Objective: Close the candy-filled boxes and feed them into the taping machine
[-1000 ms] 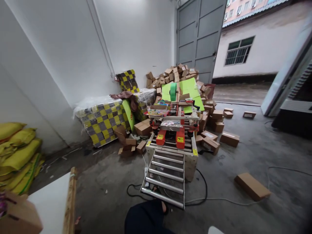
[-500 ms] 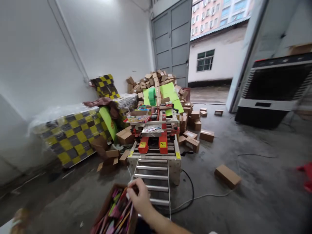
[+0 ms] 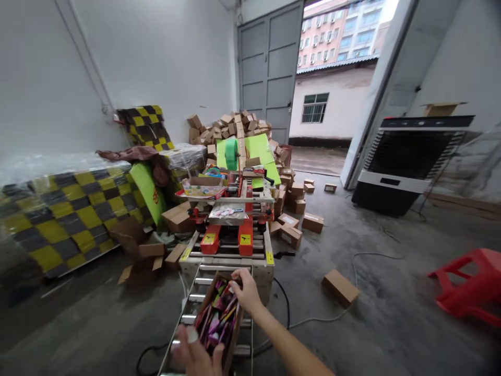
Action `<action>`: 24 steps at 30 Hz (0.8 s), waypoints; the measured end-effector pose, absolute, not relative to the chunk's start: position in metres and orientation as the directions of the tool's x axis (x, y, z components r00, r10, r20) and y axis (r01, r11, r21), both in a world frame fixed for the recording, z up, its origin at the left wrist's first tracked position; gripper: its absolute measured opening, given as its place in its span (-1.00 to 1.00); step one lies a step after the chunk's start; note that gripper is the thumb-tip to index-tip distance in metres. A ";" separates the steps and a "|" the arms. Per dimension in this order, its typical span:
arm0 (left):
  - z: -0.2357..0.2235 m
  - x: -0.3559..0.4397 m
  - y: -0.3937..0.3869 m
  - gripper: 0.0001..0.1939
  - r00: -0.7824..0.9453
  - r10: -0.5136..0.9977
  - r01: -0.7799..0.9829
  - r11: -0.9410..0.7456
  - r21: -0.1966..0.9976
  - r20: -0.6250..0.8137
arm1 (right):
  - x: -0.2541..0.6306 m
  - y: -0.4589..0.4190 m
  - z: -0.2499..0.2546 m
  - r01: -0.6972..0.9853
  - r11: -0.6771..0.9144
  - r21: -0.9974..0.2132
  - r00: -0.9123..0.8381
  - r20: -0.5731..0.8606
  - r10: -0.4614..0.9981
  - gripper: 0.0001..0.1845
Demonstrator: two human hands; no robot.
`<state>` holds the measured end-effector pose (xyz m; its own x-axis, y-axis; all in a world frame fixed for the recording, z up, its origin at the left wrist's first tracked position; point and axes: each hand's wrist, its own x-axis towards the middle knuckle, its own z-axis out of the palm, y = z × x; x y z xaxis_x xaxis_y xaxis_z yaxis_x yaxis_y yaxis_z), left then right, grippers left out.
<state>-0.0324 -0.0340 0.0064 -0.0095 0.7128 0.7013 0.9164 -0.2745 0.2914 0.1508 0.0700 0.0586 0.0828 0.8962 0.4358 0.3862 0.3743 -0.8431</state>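
Observation:
An open cardboard box full of colourful small items rests on the roller conveyor of a carton-sealing machine. My right hand grips the far right edge of the box, fingers curled over the rim. My left hand, blurred at the bottom of the view, sits against the near left corner of the box. The machine's red and orange sealing head stands just beyond the box.
A heap of small cardboard boxes and green sheets lies behind the machine. Yellow-and-black wrapped stacks line the left wall. Loose boxes and cables lie on the concrete floor. An air cooler and a red stool stand at right.
The view swung right and moved closer to the machine. The box came into view and went forward onto the rollers, with my right hand on its far edge and my left hand now at its near corner.

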 end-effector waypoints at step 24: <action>-0.026 -0.023 0.017 -0.43 0.397 0.888 0.811 -0.458 0.364 0.232 | 0.161 0.105 0.091 0.678 0.658 -0.328 -0.729 -0.185 0.659 -0.86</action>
<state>-0.0229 0.0173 -0.0263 0.3974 0.8879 0.2317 0.8110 -0.4579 0.3640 0.1613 0.1055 0.0913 -0.7291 0.6588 -0.1853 0.6779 0.6582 -0.3275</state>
